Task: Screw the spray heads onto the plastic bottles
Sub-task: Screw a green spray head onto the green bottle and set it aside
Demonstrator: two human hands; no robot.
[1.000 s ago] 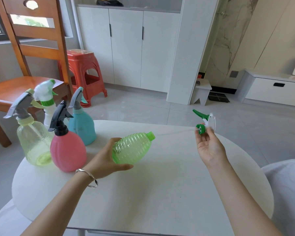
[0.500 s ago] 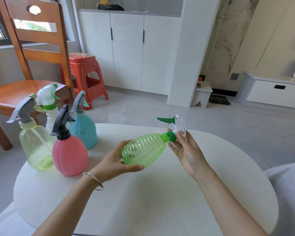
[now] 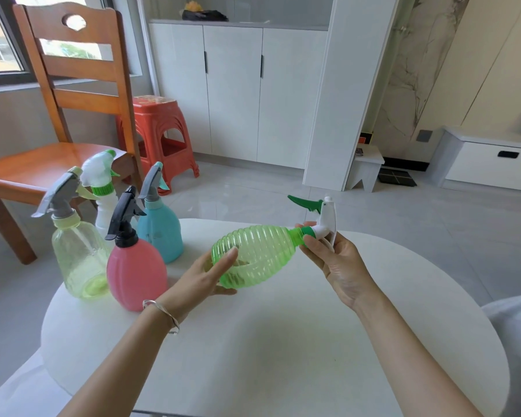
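Note:
A ribbed green plastic bottle lies tilted in the air above the white round table, neck pointing right. My left hand cups its base from below, thumb on the near side. My right hand pinches the green collar of a white spray head with a green trigger, seated on the bottle's neck. Its dip tube cannot be made out inside the bottle.
Several bottles with spray heads stand at the table's left: a pale yellow one, a pink one, a blue one and a white one. A wooden chair and a red stool stand behind.
My right hand brought the spray head from the right onto the bottle's neck. My left hand lifted the bottle and shifted it right, and it stays tilted.

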